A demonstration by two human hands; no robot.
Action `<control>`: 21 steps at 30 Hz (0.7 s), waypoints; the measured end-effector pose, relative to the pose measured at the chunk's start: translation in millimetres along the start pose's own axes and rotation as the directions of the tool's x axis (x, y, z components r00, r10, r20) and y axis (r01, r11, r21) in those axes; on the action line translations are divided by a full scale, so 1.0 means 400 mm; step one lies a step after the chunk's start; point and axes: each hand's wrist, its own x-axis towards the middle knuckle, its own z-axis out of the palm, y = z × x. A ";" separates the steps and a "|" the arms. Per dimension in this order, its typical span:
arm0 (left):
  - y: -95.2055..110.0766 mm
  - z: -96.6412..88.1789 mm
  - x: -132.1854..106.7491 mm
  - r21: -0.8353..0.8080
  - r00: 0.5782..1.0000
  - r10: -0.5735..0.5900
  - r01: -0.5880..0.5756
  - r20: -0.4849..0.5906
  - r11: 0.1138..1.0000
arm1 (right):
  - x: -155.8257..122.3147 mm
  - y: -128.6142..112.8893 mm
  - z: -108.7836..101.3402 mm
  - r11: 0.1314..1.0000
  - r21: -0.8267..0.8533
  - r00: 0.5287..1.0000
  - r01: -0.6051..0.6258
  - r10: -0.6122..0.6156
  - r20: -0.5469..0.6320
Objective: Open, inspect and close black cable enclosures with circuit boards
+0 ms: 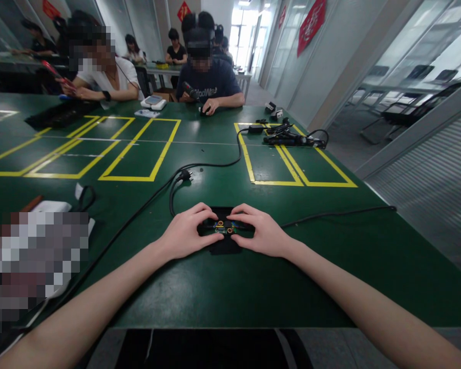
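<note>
A small circuit board (225, 227) with copper-coloured coils and green parts lies low over the table in front of me. My left hand (186, 230) grips its left end, thumb at the near edge and fingers at the far edge. On the right end, my right hand (264, 231) holds it in the same way. Beneath the board is a flat black piece (226, 248), perhaps a casing or pad; its middle is hidden. A black cord (338, 214) runs off to the right from behind my right hand.
A power plug (185, 176) and a long black cable (138, 211) lie ahead and left. Tangled black adapters (286, 136) rest at the far right, near yellow tape outlines (153, 179). Two people sit across the green table (230, 297). A blurred-out item (34, 256) is at left.
</note>
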 end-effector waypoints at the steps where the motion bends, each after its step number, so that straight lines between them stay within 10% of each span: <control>1: -0.002 0.000 0.000 -0.021 1.000 -0.004 0.004 -0.004 1.000 | 0.000 -0.001 0.002 1.000 0.002 1.000 -0.007 0.007 -0.005; 21: -0.029 0.006 0.014 0.057 0.996 -0.002 0.007 -0.085 0.998 | 0.004 0.021 -0.016 0.993 -0.079 0.992 -0.094 0.086 -0.091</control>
